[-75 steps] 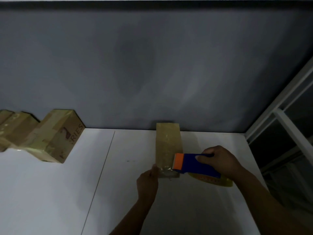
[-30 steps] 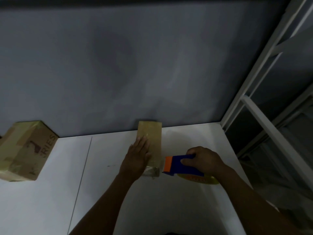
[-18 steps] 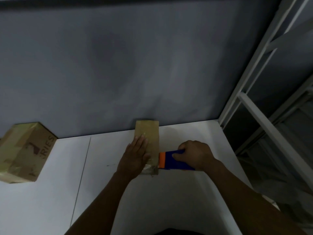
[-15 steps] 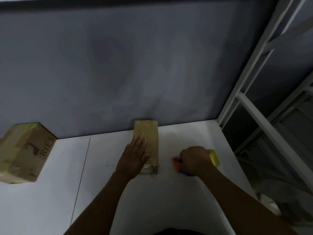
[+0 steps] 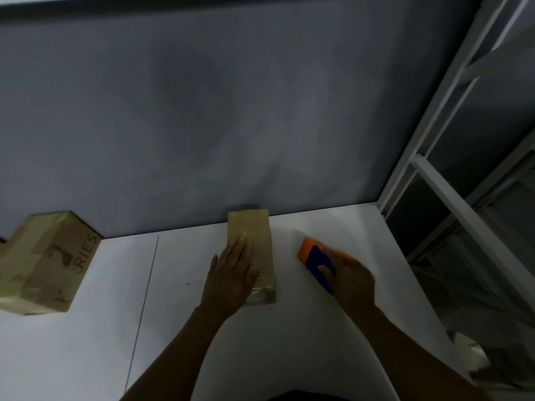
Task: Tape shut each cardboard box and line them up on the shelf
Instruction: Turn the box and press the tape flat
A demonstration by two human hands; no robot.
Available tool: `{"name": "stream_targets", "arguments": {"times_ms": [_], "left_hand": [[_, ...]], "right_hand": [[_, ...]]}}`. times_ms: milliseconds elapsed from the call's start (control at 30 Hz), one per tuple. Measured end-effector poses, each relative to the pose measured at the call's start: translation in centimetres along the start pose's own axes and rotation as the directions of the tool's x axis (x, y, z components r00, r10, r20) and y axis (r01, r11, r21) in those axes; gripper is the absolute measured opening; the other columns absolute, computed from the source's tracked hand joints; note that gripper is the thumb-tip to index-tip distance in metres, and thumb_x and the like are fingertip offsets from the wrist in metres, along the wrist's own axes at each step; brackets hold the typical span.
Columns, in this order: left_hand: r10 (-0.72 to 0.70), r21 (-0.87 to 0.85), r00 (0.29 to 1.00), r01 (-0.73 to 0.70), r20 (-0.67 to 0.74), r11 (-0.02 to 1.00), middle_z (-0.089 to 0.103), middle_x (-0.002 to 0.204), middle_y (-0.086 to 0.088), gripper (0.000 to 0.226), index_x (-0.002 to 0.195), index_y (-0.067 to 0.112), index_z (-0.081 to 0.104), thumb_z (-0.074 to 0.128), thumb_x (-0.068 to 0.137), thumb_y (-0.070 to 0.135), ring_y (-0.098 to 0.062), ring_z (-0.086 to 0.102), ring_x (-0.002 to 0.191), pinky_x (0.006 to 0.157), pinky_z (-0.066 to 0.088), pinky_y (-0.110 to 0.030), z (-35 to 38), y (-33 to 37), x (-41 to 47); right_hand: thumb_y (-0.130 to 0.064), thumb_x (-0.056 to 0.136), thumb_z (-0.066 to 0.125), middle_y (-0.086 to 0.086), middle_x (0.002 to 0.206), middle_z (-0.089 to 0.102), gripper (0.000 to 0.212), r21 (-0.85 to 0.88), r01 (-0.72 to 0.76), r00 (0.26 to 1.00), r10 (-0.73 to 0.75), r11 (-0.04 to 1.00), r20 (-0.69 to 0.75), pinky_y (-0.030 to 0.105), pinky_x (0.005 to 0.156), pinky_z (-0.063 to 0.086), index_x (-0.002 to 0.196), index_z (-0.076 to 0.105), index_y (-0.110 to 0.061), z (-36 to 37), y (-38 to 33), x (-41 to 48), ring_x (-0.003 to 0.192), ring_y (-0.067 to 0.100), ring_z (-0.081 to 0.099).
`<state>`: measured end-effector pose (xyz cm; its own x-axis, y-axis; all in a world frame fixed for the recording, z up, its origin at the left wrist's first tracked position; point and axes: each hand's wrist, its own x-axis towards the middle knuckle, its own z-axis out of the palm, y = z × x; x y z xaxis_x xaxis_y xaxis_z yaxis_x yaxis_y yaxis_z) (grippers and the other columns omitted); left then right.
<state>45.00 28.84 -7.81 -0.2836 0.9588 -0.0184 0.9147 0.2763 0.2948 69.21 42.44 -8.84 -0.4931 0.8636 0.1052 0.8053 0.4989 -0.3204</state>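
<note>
Dim light falls on a white shelf surface (image 5: 86, 357) that runs back to a plain grey wall (image 5: 202, 111), with a thin dark seam (image 5: 144, 285) crossing the surface from front to back left of centre. Near the middle lies a narrow brown cardboard box (image 5: 254, 235), set lengthwise with its far end at the foot of the wall and its near end wrapped in glossy clear tape. The left hand (image 5: 231, 279) lies flat on top of this box, fingers straight and together, palm pressing down on its left half and near end. Just to the right, apart from the box, the right hand (image 5: 351, 282) has its fingers curled round the blue handle of a blue and orange plastic tape dispenser (image 5: 314, 256), whose orange end points toward the wall. The dispenser is blurred and sits low over the shelf, and I cannot tell whether it touches the surface. A sliver of yellowish roll shows at the hand's right edge. Well to the left, against the wall, stands a larger brown cardboard box (image 5: 49, 261) banded with shiny tape and printed with the letters "RIES" on its side. Beyond it, part of another box shows at the picture's edge. Along the right side rises a white metal rack frame (image 5: 451, 204) with dark gaps between its bars.
</note>
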Motion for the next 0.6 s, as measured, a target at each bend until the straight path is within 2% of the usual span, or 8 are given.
{"name": "stream_targets", "arguments": {"times_ms": [100, 167, 233, 333, 400, 467, 533, 600], "left_hand": [[0.002, 0.041, 1.0, -0.003, 0.011, 0.999, 0.002, 0.16, 0.004, 0.075, 0.151, 0.025, 0.01, -0.003, 0.09, 0.066, -0.018, 0.004, 0.146, 0.114, 0.013, -0.051, -0.4, 0.0, -0.6], [-0.004, 0.074, 1.0, 0.002, 0.023, 0.997, 0.001, 0.16, 0.004, 0.075, 0.151, 0.026, 0.009, -0.003, 0.089, 0.065, -0.018, 0.004, 0.146, 0.114, 0.012, -0.05, -0.6, 0.1, -0.9], [-0.005, 0.088, 1.0, 0.003, 0.024, 0.996, 0.001, 0.16, 0.004, 0.076, 0.151, 0.026, 0.008, -0.006, 0.088, 0.066, -0.019, 0.006, 0.146, 0.114, 0.014, -0.05, -0.8, 0.4, -1.2], [-0.001, 0.093, 0.999, -0.002, 0.035, 0.996, 0.006, 0.16, 0.002, 0.08, 0.151, 0.024, 0.013, -0.008, 0.086, 0.067, -0.021, 0.012, 0.145, 0.113, 0.017, -0.052, -1.0, 0.5, -1.4], [0.008, 0.077, 1.0, -0.01, 0.021, 0.997, 0.013, 0.159, -0.001, 0.078, 0.15, 0.022, 0.019, -0.003, 0.089, 0.066, -0.024, 0.022, 0.143, 0.11, 0.025, -0.055, -1.4, 0.4, -1.5], [0.019, 0.066, 0.999, -0.021, 0.029, 0.998, 0.016, 0.158, -0.002, 0.078, 0.15, 0.021, 0.021, -0.002, 0.091, 0.066, -0.026, 0.025, 0.141, 0.108, 0.031, -0.055, -1.4, 0.0, -1.6], [0.026, 0.056, 0.998, -0.029, 0.05, 0.998, 0.013, 0.159, -0.002, 0.078, 0.15, 0.02, 0.02, -0.003, 0.091, 0.066, -0.026, 0.024, 0.142, 0.107, 0.032, -0.054, -1.1, -0.2, -1.7], [0.033, 0.049, 0.998, -0.036, 0.059, 0.998, 0.016, 0.158, -0.003, 0.074, 0.149, 0.019, 0.022, 0.001, 0.094, 0.063, -0.027, 0.026, 0.141, 0.104, 0.036, -0.054, -1.0, -0.2, -1.7]], "right_hand": [[-0.045, 0.089, 0.05, 0.009, 0.093, 0.065, 0.055, -0.081, 0.065, 0.998, -0.064, 0.995, 0.008, 0.037, 0.063, 0.05, 0.14, 0.043, -0.025, 1.9, 0.2, -0.7, 0.078, 0.025, 0.061], [-0.042, 0.093, 0.049, 0.004, 0.095, 0.06, 0.065, -0.123, 0.073, 0.988, -0.054, 0.99, 0.147, 0.03, 0.063, 0.045, 0.149, 0.019, -0.029, 2.0, -0.5, -1.1, 0.079, 0.019, 0.058], [-0.038, 0.093, 0.049, 0.002, 0.108, 0.058, 0.072, -0.004, 0.052, 0.977, -0.05, 0.999, 0.209, 0.021, 0.07, 0.043, 0.151, 0.007, -0.034, 2.5, -0.7, -1.6, 0.09, 0.015, 0.059], [-0.036, 0.088, 0.057, 0.002, 0.125, 0.056, 0.068, 0.088, 0.017, 0.983, -0.032, 0.996, 0.181, 0.029, 0.084, 0.044, 0.147, 0.024, -0.035, 2.4, -0.9, -1.7, 0.107, 0.022, 0.057], [-0.045, 0.088, 0.048, 0.011, 0.109, 0.062, 0.056, -0.089, 0.014, 0.996, -0.006, 0.996, 0.092, 0.038, 0.075, 0.046, 0.139, 0.043, -0.022, 2.6, -1.1, -1.3, 0.094, 0.03, 0.059], [-0.042, 0.087, 0.046, 0.011, 0.098, 0.064, 0.047, 0.031, 0.016, 0.996, -0.013, 0.999, -0.086, 0.039, 0.071, 0.047, 0.119, 0.062, -0.011, 2.9, -2.1, -0.8, 0.085, 0.03, 0.06], [-0.026, 0.093, 0.056, 0.005, 0.103, 0.064, 0.028, 0.501, -0.076, 0.997, 0.049, 0.862, 0.067, 0.036, 0.078, 0.047, 0.113, 0.064, -0.009, 2.0, -4.6, -0.7, 0.091, 0.02, 0.059], [-0.021, 0.096, 0.054, 0.001, 0.099, 0.065, 0.019, 0.751, -0.471, 0.863, 0.064, 0.463, 0.502, 0.035, 0.077, 0.049, 0.112, 0.06, -0.014, 0.7, -7.1, -1.1, 0.087, 0.016, 0.061]]}}
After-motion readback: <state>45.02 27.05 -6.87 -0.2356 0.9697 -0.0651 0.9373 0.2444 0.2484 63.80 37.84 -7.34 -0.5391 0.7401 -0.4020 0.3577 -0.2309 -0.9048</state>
